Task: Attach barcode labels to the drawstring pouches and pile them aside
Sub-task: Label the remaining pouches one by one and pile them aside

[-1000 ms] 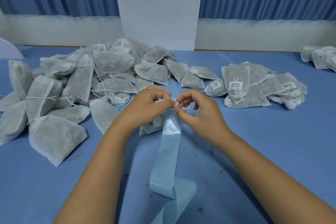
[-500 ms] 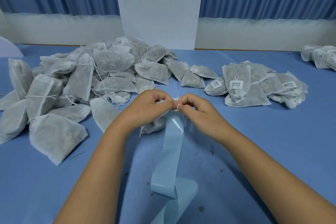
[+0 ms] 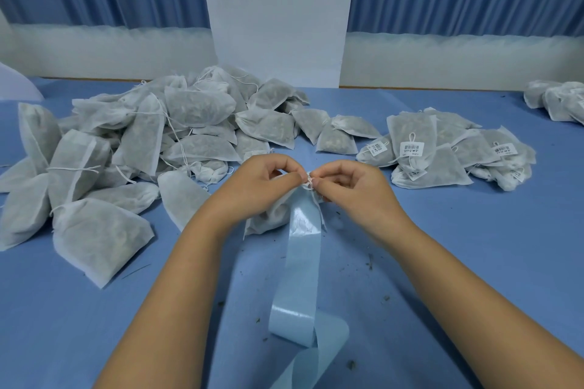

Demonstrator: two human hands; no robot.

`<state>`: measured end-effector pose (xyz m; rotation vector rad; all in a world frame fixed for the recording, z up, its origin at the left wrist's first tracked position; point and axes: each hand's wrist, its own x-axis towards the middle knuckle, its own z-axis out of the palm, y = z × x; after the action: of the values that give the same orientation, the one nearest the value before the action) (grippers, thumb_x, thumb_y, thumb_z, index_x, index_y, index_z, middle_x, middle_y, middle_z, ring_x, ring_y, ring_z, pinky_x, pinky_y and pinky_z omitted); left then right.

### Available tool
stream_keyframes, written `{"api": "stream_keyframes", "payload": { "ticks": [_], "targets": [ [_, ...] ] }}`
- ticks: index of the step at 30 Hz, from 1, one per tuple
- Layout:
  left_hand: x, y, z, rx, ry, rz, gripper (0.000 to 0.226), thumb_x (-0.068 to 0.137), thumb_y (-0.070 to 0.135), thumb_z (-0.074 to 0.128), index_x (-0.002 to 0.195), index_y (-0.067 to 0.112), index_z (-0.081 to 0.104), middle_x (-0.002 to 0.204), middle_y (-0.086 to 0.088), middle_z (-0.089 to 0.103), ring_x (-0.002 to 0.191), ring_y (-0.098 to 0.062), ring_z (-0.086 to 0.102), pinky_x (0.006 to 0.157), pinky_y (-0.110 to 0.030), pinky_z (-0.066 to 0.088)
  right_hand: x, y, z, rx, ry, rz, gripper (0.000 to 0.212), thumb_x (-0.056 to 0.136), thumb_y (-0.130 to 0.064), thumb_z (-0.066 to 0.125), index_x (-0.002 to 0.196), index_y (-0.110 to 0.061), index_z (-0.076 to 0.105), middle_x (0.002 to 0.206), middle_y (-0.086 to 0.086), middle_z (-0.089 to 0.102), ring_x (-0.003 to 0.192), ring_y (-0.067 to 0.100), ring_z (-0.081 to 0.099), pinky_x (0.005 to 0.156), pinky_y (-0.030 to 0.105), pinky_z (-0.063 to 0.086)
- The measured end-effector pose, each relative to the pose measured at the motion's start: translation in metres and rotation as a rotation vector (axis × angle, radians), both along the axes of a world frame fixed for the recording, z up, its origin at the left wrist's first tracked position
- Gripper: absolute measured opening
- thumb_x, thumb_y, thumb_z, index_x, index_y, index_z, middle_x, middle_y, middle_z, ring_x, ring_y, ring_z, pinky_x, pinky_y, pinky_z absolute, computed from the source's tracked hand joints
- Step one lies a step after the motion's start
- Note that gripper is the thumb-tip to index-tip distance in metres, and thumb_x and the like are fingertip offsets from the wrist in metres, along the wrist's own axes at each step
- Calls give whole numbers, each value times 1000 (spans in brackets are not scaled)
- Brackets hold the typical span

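Note:
My left hand (image 3: 262, 186) and my right hand (image 3: 350, 189) meet fingertip to fingertip over the table's middle, pinching a small white label and drawstring (image 3: 309, 181) at the neck of a grey pouch (image 3: 271, 215) lying under them. A glossy pale-blue label backing strip (image 3: 300, 262) runs from the fingertips toward me and curls on the table. A big heap of unlabelled pouches (image 3: 151, 142) lies at left. A smaller pile of labelled pouches (image 3: 442, 155) lies at right.
The blue table (image 3: 474, 262) carries dark crumbs near the strip. More pouches (image 3: 559, 101) sit at the far right edge. A white panel (image 3: 278, 16) and blue curtains stand behind the table.
Both hands have stayed together at the pouch neck. The right hand's fingers have closed in tighter on the label and string. The backing strip has barely shifted.

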<state>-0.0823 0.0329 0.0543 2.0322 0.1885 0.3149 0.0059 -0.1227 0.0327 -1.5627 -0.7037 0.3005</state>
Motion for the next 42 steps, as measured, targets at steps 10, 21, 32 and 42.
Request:
{"api": "stream_keyframes", "payload": {
  "ticks": [10,21,32,42],
  "targets": [
    [3,0,-1,-140,-14,-17,36,94,15,60,66,32,76,98,20,72,97,3,65,90,-20,46,-3,-1,-4,-14,-269,-55,28,85,1,66,79,-26,73,84,-13,73,81,9,68,72,19,55],
    [3,5,-4,-101,18,-49,10,89,34,71,82,28,75,97,13,73,92,-5,65,91,-28,51,-3,-2,-1,17,-183,-50,6,82,-14,77,80,-19,78,79,-7,75,71,3,66,67,14,49],
    [5,1,-6,63,25,-11,16,85,34,77,78,20,76,61,3,52,56,-11,41,48,-18,33,-2,-2,5,135,-1,-68,12,87,-5,69,79,-14,72,78,-1,73,76,12,67,76,25,57],
    [2,-3,-2,64,48,-48,17,89,17,65,73,21,69,63,5,54,62,-10,45,58,-22,35,-1,2,9,136,254,-71,31,89,-8,56,63,-17,69,70,0,65,69,7,61,63,21,53]
  ]
}}
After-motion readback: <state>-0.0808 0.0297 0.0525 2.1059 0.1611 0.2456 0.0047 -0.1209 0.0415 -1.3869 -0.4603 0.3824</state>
